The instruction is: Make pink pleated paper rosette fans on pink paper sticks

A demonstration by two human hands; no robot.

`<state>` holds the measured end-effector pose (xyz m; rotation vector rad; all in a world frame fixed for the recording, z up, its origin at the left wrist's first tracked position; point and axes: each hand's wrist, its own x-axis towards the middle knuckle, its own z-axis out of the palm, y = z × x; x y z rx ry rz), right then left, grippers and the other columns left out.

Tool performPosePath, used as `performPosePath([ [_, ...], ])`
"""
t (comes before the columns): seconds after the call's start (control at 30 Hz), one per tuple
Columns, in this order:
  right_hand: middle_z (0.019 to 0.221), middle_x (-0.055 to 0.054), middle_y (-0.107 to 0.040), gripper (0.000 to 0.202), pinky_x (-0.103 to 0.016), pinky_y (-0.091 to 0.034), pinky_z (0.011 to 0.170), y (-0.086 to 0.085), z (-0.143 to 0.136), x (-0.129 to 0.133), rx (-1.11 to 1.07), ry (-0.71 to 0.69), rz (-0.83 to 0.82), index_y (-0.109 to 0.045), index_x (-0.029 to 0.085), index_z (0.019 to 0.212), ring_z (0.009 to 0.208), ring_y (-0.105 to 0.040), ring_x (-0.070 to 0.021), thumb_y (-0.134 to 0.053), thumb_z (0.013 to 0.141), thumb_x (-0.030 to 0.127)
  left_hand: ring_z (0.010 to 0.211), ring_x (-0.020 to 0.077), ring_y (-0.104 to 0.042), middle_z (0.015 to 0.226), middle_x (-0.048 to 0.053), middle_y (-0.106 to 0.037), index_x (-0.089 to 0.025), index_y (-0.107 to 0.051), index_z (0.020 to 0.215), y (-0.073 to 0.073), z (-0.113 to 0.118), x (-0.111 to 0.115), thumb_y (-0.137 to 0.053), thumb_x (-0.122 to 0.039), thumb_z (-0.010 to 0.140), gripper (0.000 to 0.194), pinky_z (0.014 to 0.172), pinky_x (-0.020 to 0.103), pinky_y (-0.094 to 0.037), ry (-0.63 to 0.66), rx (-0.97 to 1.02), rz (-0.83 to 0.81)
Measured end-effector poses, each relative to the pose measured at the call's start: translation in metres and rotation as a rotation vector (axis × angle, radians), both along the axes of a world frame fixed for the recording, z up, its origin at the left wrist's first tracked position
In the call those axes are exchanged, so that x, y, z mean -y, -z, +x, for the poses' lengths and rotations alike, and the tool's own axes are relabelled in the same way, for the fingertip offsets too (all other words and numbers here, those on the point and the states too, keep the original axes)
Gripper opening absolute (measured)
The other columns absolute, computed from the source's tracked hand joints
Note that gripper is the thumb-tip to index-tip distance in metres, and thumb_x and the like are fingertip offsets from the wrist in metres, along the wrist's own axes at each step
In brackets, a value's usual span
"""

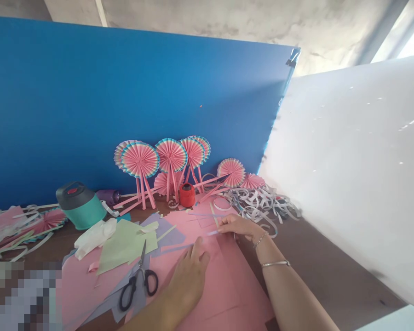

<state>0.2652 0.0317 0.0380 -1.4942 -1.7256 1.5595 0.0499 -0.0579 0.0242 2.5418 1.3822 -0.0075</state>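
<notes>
Large pink paper sheets (227, 276) lie across the table. My left hand (189, 271) rests on the pink paper with its fingers spread, near a thin lilac paper strip (177, 248). Further right, my right hand (236, 226) pinches the end of a pale strip (212, 233) between thumb and fingers. To the left of my left hand lie scissors (142, 275) with black handles, blades apart, on lilac and pink paper. A green paper sheet (124, 246) and a crumpled white piece (95, 236) are beyond them.
Several pink folded-paper fans (140, 159) stand against the blue panel (89, 101). A red container (186, 195) sits before them. At the left is a teal and black object (77, 207). Curled white strips (258, 202) are heaped at the right, beside a white panel (359, 170).
</notes>
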Motion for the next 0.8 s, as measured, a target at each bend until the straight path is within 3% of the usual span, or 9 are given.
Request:
performPosePath([
  [0.2, 0.056, 0.001, -0.061, 0.016, -0.014, -0.026, 0.034, -0.001, -0.003, 0.002, -0.033, 0.004, -0.026, -0.057, 0.015, 0.060, 0.044, -0.053, -0.0061, -0.056, 0.068, 0.028, 0.113, 0.0251, -0.046, 0.127, 0.010, -0.052, -0.016, -0.054, 0.116, 0.005, -0.003, -0.003, -0.035, -0.003, 0.075, 0.046, 0.099, 0.041, -0.038, 0.066, 0.076, 0.047],
  [0.33, 0.054, 0.002, -0.059, 0.010, -0.013, -0.027, 0.033, 0.004, -0.007, 0.000, 0.081, 0.042, -0.073, -0.059, 0.014, 0.059, 0.044, -0.053, -0.0062, -0.059, 0.063, 0.024, 0.111, 0.0259, -0.045, 0.128, 0.010, -0.051, -0.016, -0.052, 0.118, 0.007, -0.003, -0.005, -0.036, -0.004, 0.076, 0.047, 0.096, 0.041, -0.039, 0.083, 0.053, 0.072],
  [0.8, 0.050, 0.001, -0.060, 0.010, -0.014, -0.027, 0.036, 0.009, -0.014, -0.003, 0.173, 0.045, -0.042, -0.061, 0.013, 0.055, 0.045, -0.054, -0.0075, -0.058, 0.062, 0.019, 0.105, 0.0254, -0.049, 0.117, 0.010, -0.055, -0.016, -0.050, 0.118, 0.007, -0.002, -0.008, -0.038, -0.006, 0.077, 0.044, 0.091, 0.042, -0.042, 0.118, -0.014, 0.156],
])
